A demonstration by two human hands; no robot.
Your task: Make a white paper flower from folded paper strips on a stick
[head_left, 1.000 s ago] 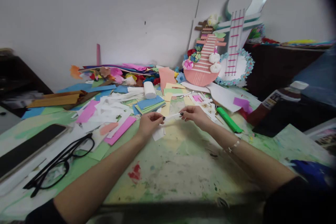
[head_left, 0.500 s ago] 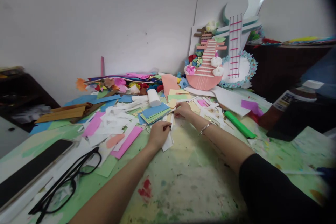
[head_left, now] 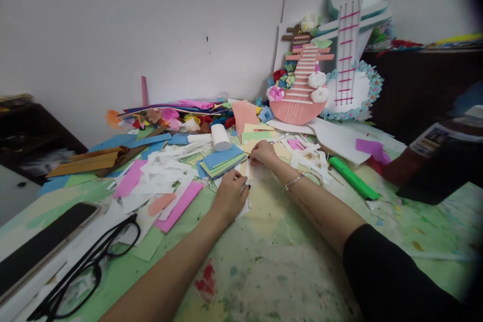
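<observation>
At a paint-stained table [head_left: 264, 256] strewn with coloured paper, the left hand [head_left: 231, 195] presses a white paper scrap [head_left: 244, 207] flat under curled fingers while the right hand [head_left: 263, 152], just beyond it, pinches a white paper strip [head_left: 248, 168] between closed fingers.
</observation>
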